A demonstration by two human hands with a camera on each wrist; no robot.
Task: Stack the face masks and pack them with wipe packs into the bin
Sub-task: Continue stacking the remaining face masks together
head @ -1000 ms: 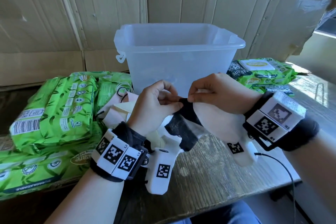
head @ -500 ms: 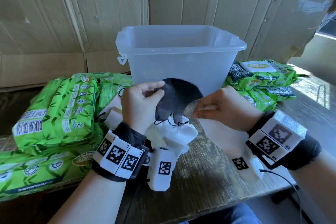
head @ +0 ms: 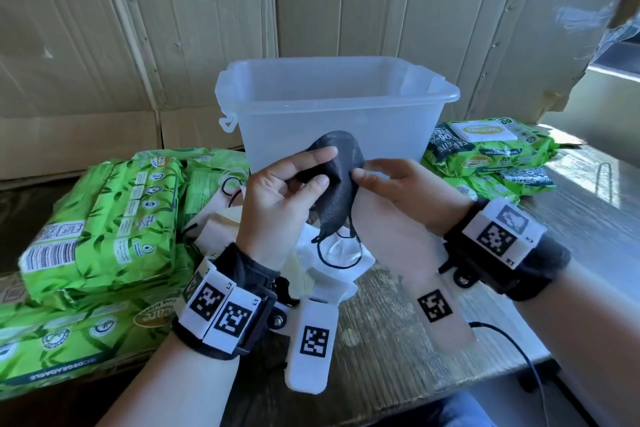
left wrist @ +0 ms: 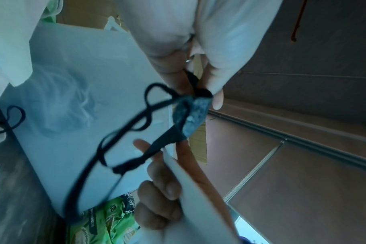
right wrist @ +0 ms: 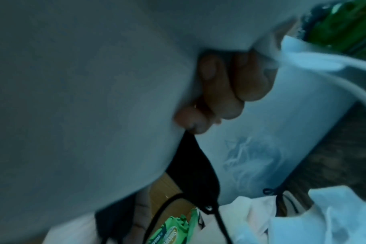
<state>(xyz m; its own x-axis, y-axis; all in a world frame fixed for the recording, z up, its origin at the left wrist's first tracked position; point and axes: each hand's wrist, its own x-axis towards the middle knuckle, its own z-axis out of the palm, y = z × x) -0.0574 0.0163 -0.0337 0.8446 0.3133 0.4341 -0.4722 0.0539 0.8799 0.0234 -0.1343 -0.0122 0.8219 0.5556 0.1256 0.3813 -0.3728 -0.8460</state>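
Note:
A black face mask (head: pixel 341 180) is held folded and upright in front of the clear plastic bin (head: pixel 336 107). My left hand (head: pixel 320 166) pinches its left side between thumb and fingers. On the right edge my right hand (head: pixel 360 173) pinches it with its fingertips. The black ear loops (head: pixel 341 255) dangle below. In the left wrist view the mask (left wrist: pixel 190 113) sits between my left fingers (left wrist: pixel 215 79), with the right hand (left wrist: pixel 163 189) below. White masks (head: pixel 332 274) and cream masks (head: pixel 221 225) lie on the table under my hands. The bin's inside looks bare.
Green wipe packs (head: pixel 104 211) are piled at the left, and more wipe packs (head: pixel 485 152) lie at the right beside the bin. Cardboard walls (head: pixel 138 28) stand behind. The wooden table (head: pixel 388 340) ends close to me, with a black cable (head: pixel 512 347) at its right front.
The mask was lifted from the pile and spread wide in front of the bin; now it is folded narrower and my hands have come closer together.

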